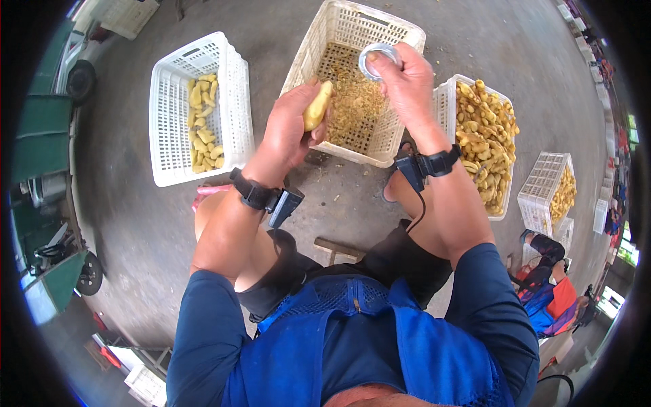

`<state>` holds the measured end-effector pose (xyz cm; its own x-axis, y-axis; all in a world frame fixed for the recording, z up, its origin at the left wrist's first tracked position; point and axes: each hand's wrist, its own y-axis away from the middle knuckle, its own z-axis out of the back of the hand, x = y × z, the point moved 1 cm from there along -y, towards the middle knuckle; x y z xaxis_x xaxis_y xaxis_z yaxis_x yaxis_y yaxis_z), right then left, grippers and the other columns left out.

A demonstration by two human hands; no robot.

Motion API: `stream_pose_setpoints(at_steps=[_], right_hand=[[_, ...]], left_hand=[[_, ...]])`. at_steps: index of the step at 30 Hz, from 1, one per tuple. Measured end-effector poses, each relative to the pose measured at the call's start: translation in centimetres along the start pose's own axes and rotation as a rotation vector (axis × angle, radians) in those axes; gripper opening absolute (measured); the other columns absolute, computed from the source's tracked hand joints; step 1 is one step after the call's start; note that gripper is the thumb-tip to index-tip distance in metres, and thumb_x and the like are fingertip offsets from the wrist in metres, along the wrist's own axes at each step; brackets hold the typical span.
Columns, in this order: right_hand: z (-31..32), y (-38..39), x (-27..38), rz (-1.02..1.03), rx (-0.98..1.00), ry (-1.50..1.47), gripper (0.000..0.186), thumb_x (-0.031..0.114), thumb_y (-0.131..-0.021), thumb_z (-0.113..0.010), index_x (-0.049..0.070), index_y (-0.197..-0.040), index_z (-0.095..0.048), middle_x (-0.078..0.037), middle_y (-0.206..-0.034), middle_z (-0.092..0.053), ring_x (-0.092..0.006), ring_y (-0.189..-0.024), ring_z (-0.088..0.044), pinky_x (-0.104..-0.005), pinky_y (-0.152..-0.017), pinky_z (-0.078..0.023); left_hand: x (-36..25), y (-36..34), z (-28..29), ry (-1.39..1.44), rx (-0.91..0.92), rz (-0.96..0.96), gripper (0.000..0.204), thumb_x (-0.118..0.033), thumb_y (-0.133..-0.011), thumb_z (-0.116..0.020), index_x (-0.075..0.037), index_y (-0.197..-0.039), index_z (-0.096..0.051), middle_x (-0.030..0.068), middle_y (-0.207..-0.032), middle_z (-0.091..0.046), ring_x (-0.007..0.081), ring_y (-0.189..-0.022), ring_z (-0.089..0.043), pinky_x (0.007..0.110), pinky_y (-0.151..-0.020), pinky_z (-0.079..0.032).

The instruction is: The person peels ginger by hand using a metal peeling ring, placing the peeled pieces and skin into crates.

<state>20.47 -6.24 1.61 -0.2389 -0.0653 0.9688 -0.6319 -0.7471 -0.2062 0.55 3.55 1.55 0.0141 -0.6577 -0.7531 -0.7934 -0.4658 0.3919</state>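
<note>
My left hand (293, 122) is closed around a smooth, pale yellow root (317, 107), holding it tilted above the near left part of the middle crate (305, 51). The root's lower end is partly hidden by my fingers. My right hand (412, 85) grips a round, shiny silver lid-like piece (380, 61) by its rim, thumb on top, above that crate's right side. The lid-like piece and the root are well apart. Beneath both hands, yellow-brown shavings (359, 102) cover much of the crate's slatted bottom.
To the left, a white crate (234, 102) holds several smooth yellow roots (203, 139). A white crate (444, 108) at right is heaped with knobby, ginger-like roots (483, 129); another filled crate (539, 186) stands farther right. A person (553, 298) sits at the lower right. Wheeled green carts (51, 129) stand left.
</note>
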Motion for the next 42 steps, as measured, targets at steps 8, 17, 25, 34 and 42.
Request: stream_pose_setpoints(at_steps=[8, 17, 25, 34, 42], right_hand=[[-3.9, 3.9, 2.8, -0.18, 0.343, -0.148, 0.021, 0.02, -0.095, -0.082, 0.004, -0.09, -0.069, 0.0, -0.074, -0.064, -0.0054, -0.061, -0.057, -0.0247, -0.054, -0.045], [-0.2, -0.1, 0.8, -0.094, 0.035, 0.077, 0.018, 0.021, -0.097, -0.08, 0.004, -0.099, -0.074, -0.001, -0.077, -0.068, -0.0063, -0.059, -0.058, -0.0247, -0.052, -0.045], [-2.8, 2.7, 2.0, -0.148, 0.253, -0.204, 0.028, 0.024, -0.097, -0.08, 0.007, -0.084, -0.062, 0.002, -0.073, -0.062, -0.0053, -0.056, -0.055, -0.0237, -0.047, -0.041], [-4.0, 3.7, 2.2, -0.171, 0.315, -0.129, 0.025, 0.022, -0.096, -0.082, 0.005, -0.087, -0.067, 0.001, -0.073, -0.063, -0.0051, -0.063, -0.056, -0.0258, -0.053, -0.043], [-0.5, 0.2, 0.7, -0.108, 0.047, -0.033, 0.017, 0.021, -0.098, -0.077, 0.005, -0.096, -0.074, -0.002, -0.077, -0.069, -0.0058, -0.059, -0.058, -0.0229, -0.051, -0.045]], left_hand=[[0.4, -1.1, 0.8, 0.068, -0.057, -0.064, 0.031, -0.031, -0.11, -0.053, -0.002, -0.109, -0.063, 0.0069, -0.08, -0.066, 0.013, -0.051, -0.055, 0.026, -0.042, -0.04], [0.2, -0.4, 0.5, -0.035, 0.035, -0.006, 0.034, -0.037, -0.113, -0.051, -0.005, -0.113, -0.062, 0.0082, -0.08, -0.065, 0.0138, -0.051, -0.055, 0.027, -0.041, -0.039], [0.2, -1.0, 0.4, 0.064, -0.024, -0.077, 0.037, -0.04, -0.112, -0.054, -0.004, -0.112, -0.062, 0.0092, -0.085, -0.067, 0.0142, -0.051, -0.055, 0.027, -0.041, -0.041], [0.9, -1.2, 0.6, 0.036, -0.107, -0.115, 0.027, -0.03, -0.11, -0.058, -0.003, -0.11, -0.062, 0.0076, -0.076, -0.066, 0.0138, -0.049, -0.055, 0.027, -0.041, -0.041], [-0.3, 0.1, -0.3, -0.069, -0.034, -0.112, 0.031, -0.033, -0.113, -0.048, -0.003, -0.113, -0.059, 0.0067, -0.082, -0.063, 0.0129, -0.055, -0.053, 0.026, -0.048, -0.039]])
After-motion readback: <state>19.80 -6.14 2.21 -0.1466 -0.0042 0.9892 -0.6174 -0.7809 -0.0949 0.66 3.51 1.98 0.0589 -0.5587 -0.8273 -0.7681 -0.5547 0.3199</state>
